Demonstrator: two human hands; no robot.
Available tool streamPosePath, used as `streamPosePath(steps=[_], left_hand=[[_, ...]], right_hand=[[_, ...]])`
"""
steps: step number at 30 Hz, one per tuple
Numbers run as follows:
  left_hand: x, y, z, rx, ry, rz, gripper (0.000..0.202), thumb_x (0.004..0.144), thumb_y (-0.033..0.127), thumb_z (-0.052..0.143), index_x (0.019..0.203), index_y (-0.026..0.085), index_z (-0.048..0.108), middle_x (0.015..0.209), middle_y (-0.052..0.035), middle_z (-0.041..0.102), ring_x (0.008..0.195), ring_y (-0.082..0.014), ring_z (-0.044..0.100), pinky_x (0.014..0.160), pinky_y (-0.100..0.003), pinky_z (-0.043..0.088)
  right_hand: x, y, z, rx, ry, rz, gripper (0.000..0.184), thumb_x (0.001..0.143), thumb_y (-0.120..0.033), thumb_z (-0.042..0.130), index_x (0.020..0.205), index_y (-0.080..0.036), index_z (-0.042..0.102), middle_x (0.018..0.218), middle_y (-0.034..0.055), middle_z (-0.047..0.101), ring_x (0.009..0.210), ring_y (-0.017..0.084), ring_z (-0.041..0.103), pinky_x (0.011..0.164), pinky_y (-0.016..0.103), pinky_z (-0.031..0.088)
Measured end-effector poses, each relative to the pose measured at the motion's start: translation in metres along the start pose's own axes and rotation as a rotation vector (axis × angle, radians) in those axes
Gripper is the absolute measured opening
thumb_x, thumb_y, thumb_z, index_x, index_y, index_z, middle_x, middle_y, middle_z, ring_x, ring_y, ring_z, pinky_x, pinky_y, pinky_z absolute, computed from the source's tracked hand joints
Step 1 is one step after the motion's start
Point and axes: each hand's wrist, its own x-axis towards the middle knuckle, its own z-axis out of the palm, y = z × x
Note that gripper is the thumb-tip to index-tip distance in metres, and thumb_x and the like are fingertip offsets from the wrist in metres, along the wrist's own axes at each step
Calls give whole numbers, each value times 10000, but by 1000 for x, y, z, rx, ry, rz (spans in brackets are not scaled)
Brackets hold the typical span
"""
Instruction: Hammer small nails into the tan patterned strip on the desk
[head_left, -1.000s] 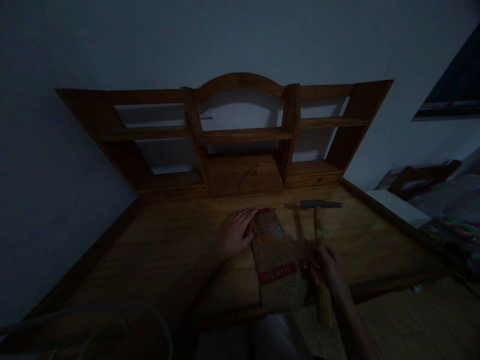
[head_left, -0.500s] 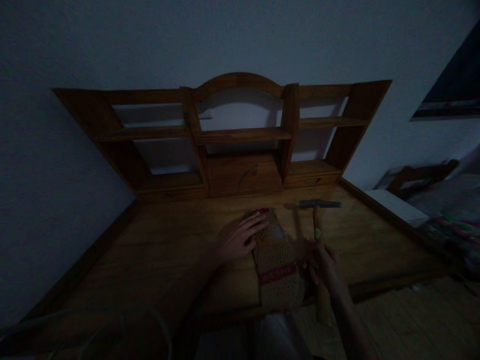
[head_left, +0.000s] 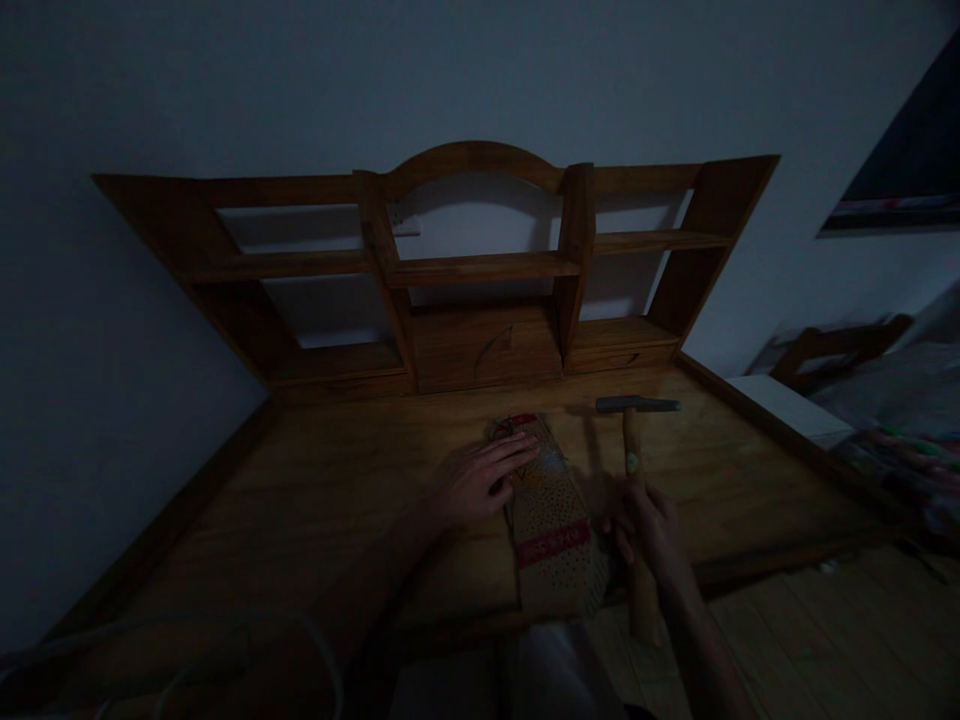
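A long tan piece (head_left: 555,575), dotted with many small dark marks or holes and crossed by red bands, lies on the wooden desk; the dim light hides whether it is cardboard or cloth. My left hand (head_left: 480,482) rests on its upper left part, fingers stretched out flat over it. A thin dark cord or loop (head_left: 499,428) shows at its far left corner. In my right hand (head_left: 646,525), to the right of the piece, is a hammer (head_left: 634,430). Its metal head points away from me, raised over the desk, and the handle's end sticks out below my fist.
A wooden shelf unit (head_left: 487,268) with drawers stands at the back of the desk (head_left: 322,480) against the wall. Raised side edges border the desktop. To the right are a white surface (head_left: 787,408), a wooden chair back (head_left: 847,345) and a tiled floor (head_left: 817,620).
My left hand has slid slightly towards me on the piece, uncovering more of the cord and the red band at its far end. The hammer stays in nearly the same position.
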Motion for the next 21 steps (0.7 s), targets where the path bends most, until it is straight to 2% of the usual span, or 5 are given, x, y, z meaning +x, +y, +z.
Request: streamPosePath(steps=[6,11,14,18,21], left_hand=[[2,-5,0,66,87,-100,748,796,104,479,1468,310,225,1551,4,210,1393,-223,267,1147,-464,250],[2,-10,3,75,79,-111,705,811,126,486,1452,326,268,1545,-3,223,1360,-248,320,1127,-484,269],[3,-8,1,59,161,-154,632,836,139,474,1427,303,325,1507,-20,298,1339,-234,345,1116,-451,297],[5,1,-4,37,357,-353,335,899,166,402,1191,213,558,1252,-74,514,1149,-197,518,990,-370,440],[-1,16,-5,30,383,-510,224,919,223,397,972,181,610,1052,-76,576,954,-197,597,866,-363,505]], right_hand=[[-2,-2,2,17,-2,-5,373,875,-458,529,618,-198,456,399,-58,490,224,84,432,249,178,266],[-2,-3,2,30,-3,3,384,868,-475,528,612,-198,457,394,-60,479,223,87,437,250,181,268],[-1,-3,1,24,-10,9,404,859,-494,527,593,-199,456,386,-55,477,221,88,435,239,181,259],[1,-2,1,26,-17,0,413,854,-524,510,604,-197,462,394,-42,509,222,81,429,239,173,261],[2,-2,2,39,-6,5,400,824,-533,542,619,-198,465,380,-55,490,212,80,416,231,171,253]])
